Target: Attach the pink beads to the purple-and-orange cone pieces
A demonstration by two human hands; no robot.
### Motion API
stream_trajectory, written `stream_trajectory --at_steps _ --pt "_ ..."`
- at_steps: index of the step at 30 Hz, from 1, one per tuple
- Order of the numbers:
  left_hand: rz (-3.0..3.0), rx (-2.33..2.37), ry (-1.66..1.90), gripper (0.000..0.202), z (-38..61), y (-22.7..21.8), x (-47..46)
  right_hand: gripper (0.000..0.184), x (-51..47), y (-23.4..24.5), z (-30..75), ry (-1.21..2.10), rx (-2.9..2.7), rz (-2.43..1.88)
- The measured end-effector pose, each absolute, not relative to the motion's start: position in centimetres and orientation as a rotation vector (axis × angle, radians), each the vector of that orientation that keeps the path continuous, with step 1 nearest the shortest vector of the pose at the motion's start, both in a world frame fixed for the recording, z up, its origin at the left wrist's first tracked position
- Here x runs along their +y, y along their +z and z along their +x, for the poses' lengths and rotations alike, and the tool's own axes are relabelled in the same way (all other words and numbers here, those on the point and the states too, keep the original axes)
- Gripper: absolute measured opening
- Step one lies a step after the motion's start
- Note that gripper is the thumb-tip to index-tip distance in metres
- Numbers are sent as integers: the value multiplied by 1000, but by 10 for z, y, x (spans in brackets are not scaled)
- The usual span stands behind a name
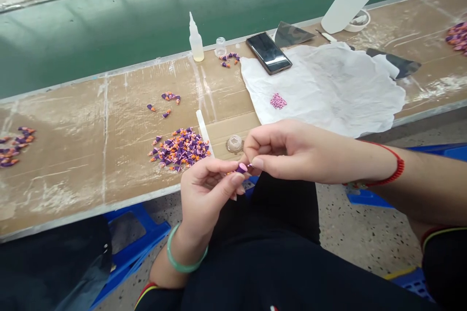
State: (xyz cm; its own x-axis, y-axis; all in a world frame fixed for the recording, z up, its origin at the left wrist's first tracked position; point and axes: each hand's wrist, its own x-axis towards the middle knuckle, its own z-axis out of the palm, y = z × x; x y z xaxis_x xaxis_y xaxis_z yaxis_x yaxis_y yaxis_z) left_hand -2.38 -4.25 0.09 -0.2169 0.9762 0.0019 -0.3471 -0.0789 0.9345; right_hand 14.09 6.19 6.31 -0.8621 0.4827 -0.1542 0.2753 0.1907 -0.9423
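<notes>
Left hand (207, 199) raised over dark trousers (262, 272), thumb and fingertips pinching a small purple cone-shaped piece (241, 168). Remaining left fingers curled toward the palm. Jade-green bangle (184, 252) on the left wrist.

Right hand (302, 150) in from the side, fingers curled and loosely together, thumb and index fingertips (257, 163) pressed close at the tip of the purple piece. Anything tiny between them: cannot tell. Red string bracelet (392, 167) on the right wrist.

Purple piece between both hands, just off the bench edge, above the lap. Closest on the cardboard-covered workbench (73, 155): heap of purple-and-orange cones (179, 149), just left of the hands, and a small round clear cap (234, 144) just beyond them. Smaller scatters of cones (166, 99) farther along the bench.

Beyond the right hand, crumpled white tissue paper (321, 87) with a small pile of pink beads (278, 101) on it. At the back, plastic squeeze bottle (196, 39) upright, clear plastic cup (220, 46) beside it, black smartphone (268, 52) lying at the tissue's edge. Blue plastic stool (134, 238) below the bench.
</notes>
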Motion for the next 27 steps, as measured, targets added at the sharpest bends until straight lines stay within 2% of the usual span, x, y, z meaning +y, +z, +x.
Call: stream_trajectory --at_steps 6,15,27 --pt "876 1034 1575 13 -22 0 -43 11 59 64 140 1674 -2303 -716" --pt "908 1068 1607 14 -21 -2 -43 11 57 71 137 1644 -2382 -745" --pt "809 932 1607 9 -21 -1 -42 13 48 70 135 1190 -2535 -685"
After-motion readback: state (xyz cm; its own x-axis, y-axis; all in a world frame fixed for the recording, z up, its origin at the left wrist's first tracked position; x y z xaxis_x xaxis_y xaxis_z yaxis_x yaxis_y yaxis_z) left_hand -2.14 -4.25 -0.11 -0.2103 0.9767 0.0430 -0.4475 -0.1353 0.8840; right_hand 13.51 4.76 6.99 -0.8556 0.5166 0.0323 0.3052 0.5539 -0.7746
